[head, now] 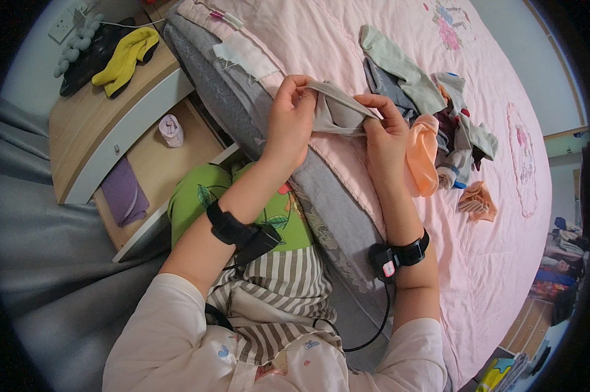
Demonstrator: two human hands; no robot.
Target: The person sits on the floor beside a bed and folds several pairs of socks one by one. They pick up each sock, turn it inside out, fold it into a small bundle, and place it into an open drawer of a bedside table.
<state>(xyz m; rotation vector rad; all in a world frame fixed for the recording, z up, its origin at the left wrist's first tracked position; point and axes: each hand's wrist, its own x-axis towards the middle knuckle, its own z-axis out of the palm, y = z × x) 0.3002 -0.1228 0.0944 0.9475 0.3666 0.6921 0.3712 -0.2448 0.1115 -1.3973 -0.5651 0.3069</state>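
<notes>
A small grey cloth garment is stretched between my two hands above the edge of the bed. My left hand pinches its left end between thumb and fingers. At the right end, my right hand grips the rim the same way. The fabric sags in folds between them, so its exact kind is unclear. Just beyond my right hand lies a loose pile of socks, with a long pale green sock on top. A peach-coloured garment lies beside my right wrist, and a smaller crumpled peach piece sits farther right.
A pink quilt covers the bed. At left, a wooden bedside cabinet has its drawer pulled out, holding a rolled pink cloth and a folded purple cloth. Yellow socks lie on top. A black cable hangs from my right wrist strap.
</notes>
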